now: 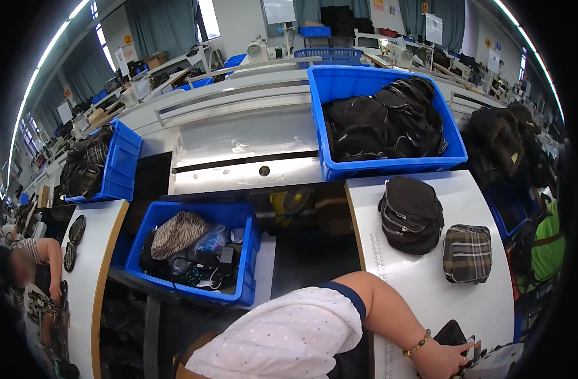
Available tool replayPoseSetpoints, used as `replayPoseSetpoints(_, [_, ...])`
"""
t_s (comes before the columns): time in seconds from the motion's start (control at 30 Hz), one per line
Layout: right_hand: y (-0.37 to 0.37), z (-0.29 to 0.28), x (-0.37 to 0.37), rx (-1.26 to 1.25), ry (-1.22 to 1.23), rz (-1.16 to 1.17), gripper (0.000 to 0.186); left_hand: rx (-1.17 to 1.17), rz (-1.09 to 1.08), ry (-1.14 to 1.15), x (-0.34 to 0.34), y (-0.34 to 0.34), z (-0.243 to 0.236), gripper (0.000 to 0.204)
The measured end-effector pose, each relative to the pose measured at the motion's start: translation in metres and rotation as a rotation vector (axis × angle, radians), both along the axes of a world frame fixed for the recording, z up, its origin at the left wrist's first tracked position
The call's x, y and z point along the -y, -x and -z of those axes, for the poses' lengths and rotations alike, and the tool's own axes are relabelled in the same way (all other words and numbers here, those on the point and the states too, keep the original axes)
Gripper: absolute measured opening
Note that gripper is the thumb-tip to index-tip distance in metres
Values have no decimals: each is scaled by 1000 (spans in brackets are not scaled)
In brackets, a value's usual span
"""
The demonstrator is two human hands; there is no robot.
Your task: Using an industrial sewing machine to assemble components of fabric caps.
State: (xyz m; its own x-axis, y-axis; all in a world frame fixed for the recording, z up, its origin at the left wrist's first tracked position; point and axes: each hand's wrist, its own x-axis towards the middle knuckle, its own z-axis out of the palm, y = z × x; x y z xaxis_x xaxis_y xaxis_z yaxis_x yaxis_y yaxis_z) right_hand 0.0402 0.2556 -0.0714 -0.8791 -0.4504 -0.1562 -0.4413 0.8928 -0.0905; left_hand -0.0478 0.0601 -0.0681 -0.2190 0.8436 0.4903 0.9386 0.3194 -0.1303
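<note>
My left arm, in a white dotted sleeve with a dark cuff, reaches across the lower middle to the right. A beaded bracelet circles its wrist. At the lower right edge my left hand (439, 361) grips a piece of black fabric (451, 333) beside a white sewing machine (496, 361). One finger stretches toward the machine, and the others bend. The machine's lower part is cut off by the picture's edge. Farther back on the white table (399, 287) stand a black backpack (411, 215) and a plaid pouch (468, 254). My right hand is out of sight.
A blue crate of black bags (320, 114) stands behind the table. Another blue crate (246, 278) at centre left holds zebra-patterned cloth, cables and a power adapter. A yellow fan (289, 202) sits below. At far left a co-worker (46, 259) handles items at a second table (90, 278).
</note>
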Motion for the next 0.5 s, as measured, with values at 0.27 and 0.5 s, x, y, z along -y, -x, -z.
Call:
replayPoseSetpoints(0.27, [-3,-13,15,109,127,19,29,14,-12,18,4,-3,3,21])
replayPoseSetpoints(0.5, [-15,-20,12,-49,120,-27,24,2,72,68,-1,1,-8,21])
